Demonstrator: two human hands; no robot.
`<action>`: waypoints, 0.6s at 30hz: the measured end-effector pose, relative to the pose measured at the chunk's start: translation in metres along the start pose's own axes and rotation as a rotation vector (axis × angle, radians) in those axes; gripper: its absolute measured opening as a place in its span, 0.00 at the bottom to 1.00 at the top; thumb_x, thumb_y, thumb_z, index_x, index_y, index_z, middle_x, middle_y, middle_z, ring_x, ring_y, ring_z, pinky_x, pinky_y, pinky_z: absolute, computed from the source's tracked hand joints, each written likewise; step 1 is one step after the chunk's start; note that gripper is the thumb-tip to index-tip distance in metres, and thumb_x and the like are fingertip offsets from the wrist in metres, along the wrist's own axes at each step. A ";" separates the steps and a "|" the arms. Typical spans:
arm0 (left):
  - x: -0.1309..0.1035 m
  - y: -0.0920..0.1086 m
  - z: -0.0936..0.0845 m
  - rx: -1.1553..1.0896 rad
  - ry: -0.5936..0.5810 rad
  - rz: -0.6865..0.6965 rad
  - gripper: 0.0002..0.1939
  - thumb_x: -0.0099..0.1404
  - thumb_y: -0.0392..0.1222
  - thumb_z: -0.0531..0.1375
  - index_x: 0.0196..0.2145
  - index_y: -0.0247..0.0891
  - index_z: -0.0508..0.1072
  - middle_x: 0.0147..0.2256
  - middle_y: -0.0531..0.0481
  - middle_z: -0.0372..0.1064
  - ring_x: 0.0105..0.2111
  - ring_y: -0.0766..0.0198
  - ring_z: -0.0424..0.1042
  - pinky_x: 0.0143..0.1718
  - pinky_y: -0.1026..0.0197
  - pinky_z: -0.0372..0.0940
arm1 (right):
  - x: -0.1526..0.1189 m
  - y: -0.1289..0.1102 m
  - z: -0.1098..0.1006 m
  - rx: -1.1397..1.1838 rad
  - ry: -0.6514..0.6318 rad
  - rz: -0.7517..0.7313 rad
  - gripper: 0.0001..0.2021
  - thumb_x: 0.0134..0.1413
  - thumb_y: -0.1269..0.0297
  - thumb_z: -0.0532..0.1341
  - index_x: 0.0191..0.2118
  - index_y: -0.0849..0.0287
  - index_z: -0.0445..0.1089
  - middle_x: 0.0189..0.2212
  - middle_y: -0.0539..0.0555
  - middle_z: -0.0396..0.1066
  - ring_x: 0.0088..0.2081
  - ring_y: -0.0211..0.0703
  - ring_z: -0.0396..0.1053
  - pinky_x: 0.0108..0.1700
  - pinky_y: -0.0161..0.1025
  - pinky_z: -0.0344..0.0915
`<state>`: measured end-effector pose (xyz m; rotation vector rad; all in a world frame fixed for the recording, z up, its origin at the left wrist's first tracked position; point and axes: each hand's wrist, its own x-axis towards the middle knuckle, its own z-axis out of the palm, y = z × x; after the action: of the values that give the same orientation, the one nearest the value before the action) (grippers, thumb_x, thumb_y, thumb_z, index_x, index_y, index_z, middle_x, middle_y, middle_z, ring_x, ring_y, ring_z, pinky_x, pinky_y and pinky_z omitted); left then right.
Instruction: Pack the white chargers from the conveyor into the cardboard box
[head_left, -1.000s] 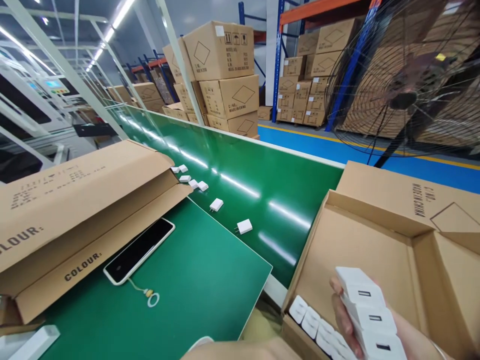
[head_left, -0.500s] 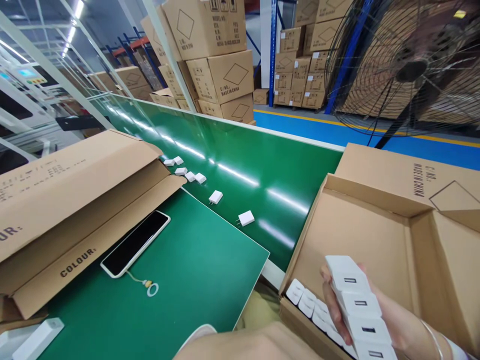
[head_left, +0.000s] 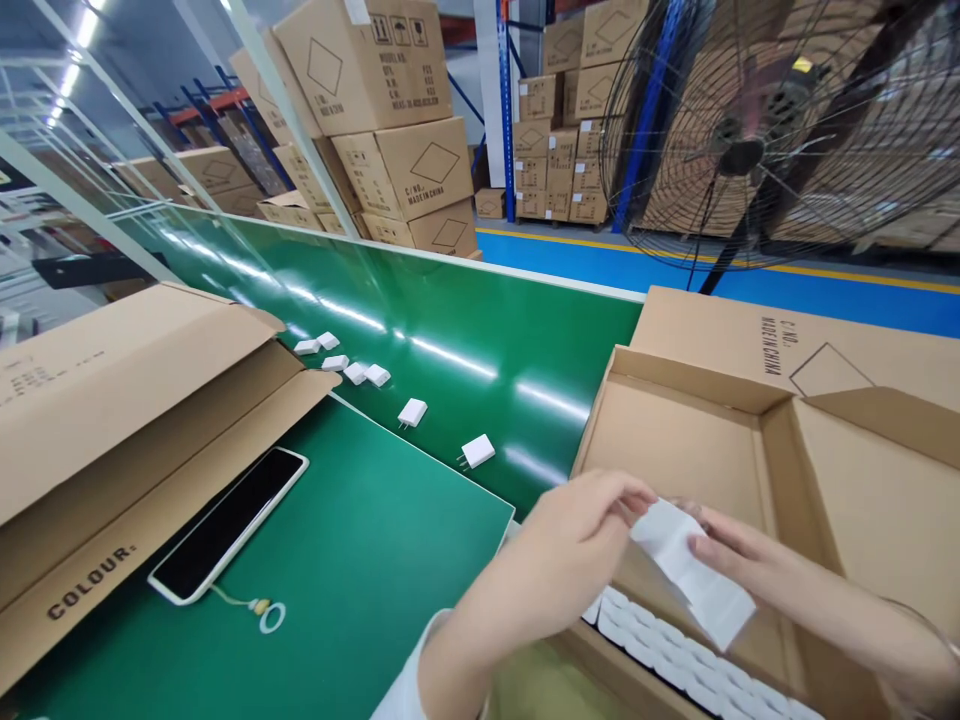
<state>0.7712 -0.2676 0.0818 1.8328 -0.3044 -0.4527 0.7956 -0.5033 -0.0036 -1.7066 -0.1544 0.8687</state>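
Over the open cardboard box (head_left: pixel 694 415), my right hand (head_left: pixel 739 555) grips a row of white USB wall chargers (head_left: pixel 694 565), thumb along the near side. My left hand (head_left: pixel 574 550) is closed at the far end of that row, fingertips pinching the end charger; its fingers are partly hidden. Below both hands, more white chargers (head_left: pixel 675 655) stand packed in rows along the box's near wall. To the left, two single chargers, one of them the nearest charger (head_left: pixel 478 451), lie on the green conveyor belt (head_left: pixel 457 340) with their prongs showing.
Several white chargers (head_left: pixel 335 363) lie farther up the belt. A phone (head_left: pixel 229 525) with a ring strap (head_left: pixel 271 617) rests on the green worktop (head_left: pixel 360 560), beside another open carton (head_left: pixel 135 400). Stacked cartons (head_left: pixel 405 170) and a large fan (head_left: pixel 739 150) stand beyond the belt.
My left hand has come up from the bottom edge to the charger row. My right hand has raised and turned the row over the box. The view has shifted slightly right.
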 end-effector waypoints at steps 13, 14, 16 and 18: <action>0.040 -0.083 -0.033 1.076 0.355 -0.487 0.13 0.63 0.34 0.51 0.45 0.32 0.66 0.45 0.38 0.66 0.48 0.49 0.65 0.47 0.50 0.62 | -0.048 0.086 0.007 -0.962 0.379 0.085 0.27 0.45 0.32 0.47 0.43 0.39 0.70 0.45 0.60 0.71 0.46 0.63 0.67 0.44 0.67 0.64; 0.041 -0.093 -0.035 1.072 0.345 -0.521 0.13 0.62 0.35 0.55 0.45 0.33 0.66 0.46 0.38 0.65 0.49 0.49 0.64 0.46 0.51 0.63 | -0.047 0.087 0.008 -0.941 0.400 0.057 0.26 0.45 0.32 0.48 0.42 0.38 0.71 0.44 0.60 0.72 0.46 0.63 0.67 0.46 0.69 0.61; 0.045 -0.109 -0.036 1.043 0.344 -0.540 0.17 0.58 0.37 0.60 0.46 0.35 0.64 0.49 0.39 0.63 0.51 0.49 0.61 0.44 0.54 0.65 | -0.047 0.090 0.008 -0.893 0.390 0.032 0.25 0.45 0.33 0.49 0.41 0.37 0.72 0.42 0.60 0.73 0.45 0.65 0.68 0.52 0.74 0.53; 0.048 -0.119 -0.038 1.022 0.374 -0.546 0.20 0.56 0.33 0.61 0.46 0.36 0.63 0.50 0.38 0.61 0.53 0.48 0.58 0.42 0.56 0.65 | -0.051 0.096 0.002 -0.837 0.313 0.074 0.23 0.45 0.34 0.50 0.42 0.34 0.71 0.43 0.59 0.72 0.47 0.65 0.67 0.56 0.75 0.46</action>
<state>0.8287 -0.2197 -0.0295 2.9678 0.3091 -0.3203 0.7257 -0.5603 -0.0651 -2.6195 -0.2669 0.6020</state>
